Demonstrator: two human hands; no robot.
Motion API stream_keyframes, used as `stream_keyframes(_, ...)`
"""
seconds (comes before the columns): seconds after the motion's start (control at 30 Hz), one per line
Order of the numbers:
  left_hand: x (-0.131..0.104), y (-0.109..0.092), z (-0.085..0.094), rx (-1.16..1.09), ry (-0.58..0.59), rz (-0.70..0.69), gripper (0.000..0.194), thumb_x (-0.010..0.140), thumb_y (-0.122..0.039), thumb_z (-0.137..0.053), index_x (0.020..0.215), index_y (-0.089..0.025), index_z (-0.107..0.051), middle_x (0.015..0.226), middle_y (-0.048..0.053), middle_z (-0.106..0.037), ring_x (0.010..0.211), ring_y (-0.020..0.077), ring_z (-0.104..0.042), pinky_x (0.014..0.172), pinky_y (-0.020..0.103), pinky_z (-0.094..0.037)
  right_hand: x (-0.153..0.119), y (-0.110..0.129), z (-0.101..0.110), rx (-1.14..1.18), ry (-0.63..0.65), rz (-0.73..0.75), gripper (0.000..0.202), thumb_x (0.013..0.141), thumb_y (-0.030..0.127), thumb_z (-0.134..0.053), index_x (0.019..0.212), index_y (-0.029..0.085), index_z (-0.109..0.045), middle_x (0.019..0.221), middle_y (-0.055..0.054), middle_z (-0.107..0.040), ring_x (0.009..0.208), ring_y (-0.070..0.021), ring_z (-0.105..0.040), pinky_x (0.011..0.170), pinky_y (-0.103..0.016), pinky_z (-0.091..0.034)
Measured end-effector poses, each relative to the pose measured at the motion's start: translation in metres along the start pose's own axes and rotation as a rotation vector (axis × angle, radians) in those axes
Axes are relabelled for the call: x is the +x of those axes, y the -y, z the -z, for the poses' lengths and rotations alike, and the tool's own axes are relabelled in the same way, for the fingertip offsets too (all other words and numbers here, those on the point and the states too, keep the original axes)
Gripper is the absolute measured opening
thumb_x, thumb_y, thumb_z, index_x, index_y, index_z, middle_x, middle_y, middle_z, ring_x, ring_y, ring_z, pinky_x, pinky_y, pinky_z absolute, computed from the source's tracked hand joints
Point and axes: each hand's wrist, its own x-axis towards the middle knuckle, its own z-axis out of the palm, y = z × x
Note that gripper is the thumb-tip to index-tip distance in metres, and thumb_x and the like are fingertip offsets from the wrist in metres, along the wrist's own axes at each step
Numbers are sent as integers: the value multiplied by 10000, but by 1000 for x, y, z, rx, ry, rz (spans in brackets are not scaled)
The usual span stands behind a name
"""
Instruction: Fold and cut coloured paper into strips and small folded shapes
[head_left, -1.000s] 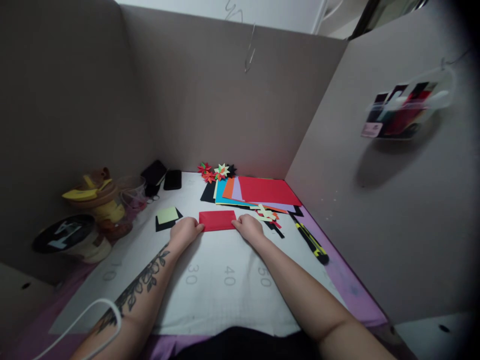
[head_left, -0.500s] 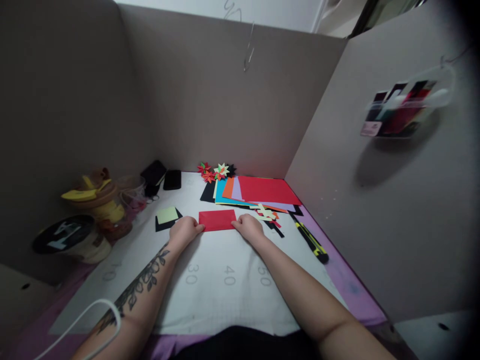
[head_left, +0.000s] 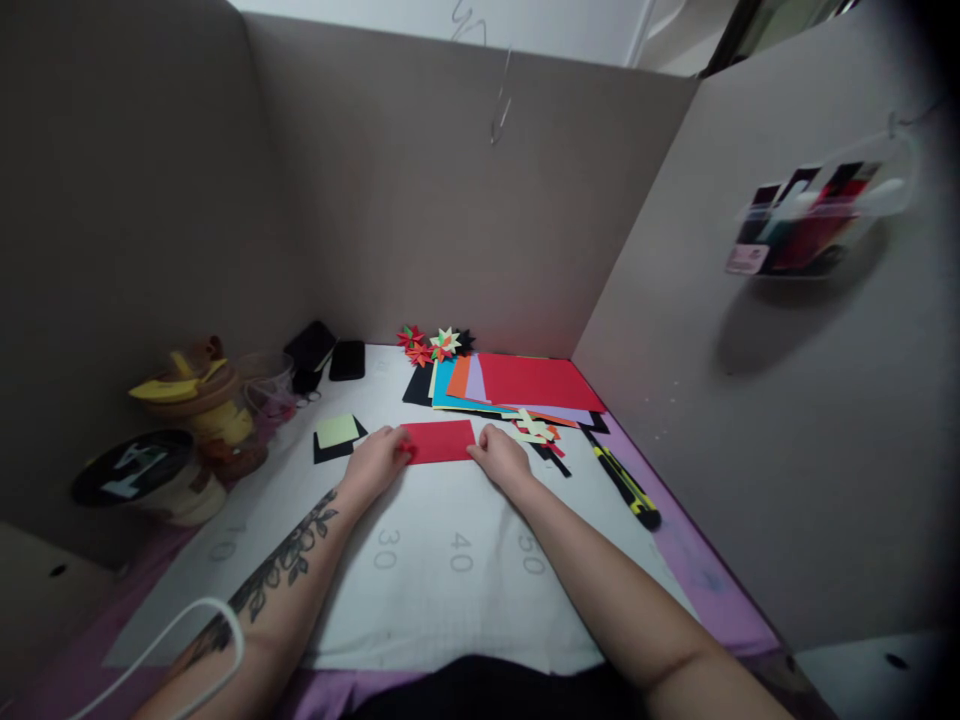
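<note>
Left hand [head_left: 377, 463] and right hand [head_left: 503, 457] at opposite ends of a flat red paper rectangle [head_left: 441, 441].
Fingers touch its ends; whether they pinch it, I cannot tell.

Head view, forward and down at the mat [head_left: 450, 620].
From above its 6 o'clock edge, it faces the back wall [head_left: 420, 180] at 12, left wall [head_left: 135, 200] at 9, right wall [head_left: 765, 400] at 3; left hand [head_left: 375, 462] and right hand [head_left: 505, 458] near.
</note>
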Motion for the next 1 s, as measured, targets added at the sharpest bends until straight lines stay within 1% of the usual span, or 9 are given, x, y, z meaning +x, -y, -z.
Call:
stream_keyframes(0.13,1,-1,-2,3,110,-383,337,885,-214,-399,998,-282,-709,935,52,-627,934,206,-523,845,293,-362,-1,-1,0,24,-7,-5,176,794,371,-593,868,219,-545,848,4,-599,705,-132,-513,547,-233,-263)
stream_keyframes(0.23,3,-1,-3,13,118,-459,313,894,-252,-427,978,-289,-726,914,56,-634,913,213,-505,844,311,-350,-8,2,3,42,-84,115,132,820,292,-565,919,209,-591,929,-34,-619,822,-164,-533,653,-254,-351)
stream_keyframes(0.33,5,2,-7,14,67,-519,288,887,-241,-458,976,-296,-727,870,44,-636,850,199,-499,781,304,-353,-21,15,3,13,-149,454,207,867,265,-504,1011,210,-642,1087,-70,-631,1034,-220,-483,891,-345,-343)
stream_keyframes(0.4,7,5,-8,24,37,-551,263,880,-251,-484,960,-291,-731,841,37,-630,816,192,-497,748,298,-347,-31,27,1,-40,-100,650,289,877,315,-495,1116,221,-628,1202,-60,-608,1131,-250,-429,981,-403,-283)
stream_keyframes(0.5,6,7,-6,38,30,-565,250,877,-278,-496,969,-289,-728,837,35,-619,812,188,-497,738,293,-339,-42,38,-3,-140,4,688,375,883,375,-475,1201,215,-592,1283,-40,-569,1205,-271,-384,1020,-431,-243)
stream_keyframes(0.7,-13,4,18,177,60,-436,265,879,-269,-467,884,-272,-733,908,52,-630,857,212,-514,722,307,-322,-48,22,10,-302,25,460,368,909,332,-393,1155,179,-619,1225,-80,-608,1212,-289,-406,998,-459,-233)
stream_keyframes(0.83,-22,15,33,230,67,-241,232,817,-179,-491,749,-196,-712,846,89,-642,863,238,-535,735,335,-336,-49,13,19,-334,34,401,363,909,307,-371,1070,158,-660,1191,-104,-623,1206,-298,-416,972,-443,-252)
stream_keyframes(0.9,-19,30,36,222,1,-115,235,782,-112,-477,738,-176,-699,888,103,-651,892,250,-546,756,347,-351,-49,12,19,-318,19,390,353,904,308,-379,1004,153,-680,1161,-116,-633,1184,-295,-435,964,-427,-261)
stream_keyframes(1.0,-7,56,36,187,-225,68,285,815,-114,-425,908,-165,-690,1007,116,-643,965,274,-535,787,361,-376,-44,11,18,-251,-50,339,326,893,321,-404,950,146,-672,1075,-136,-652,1086,-277,-497,919,-396,-306)
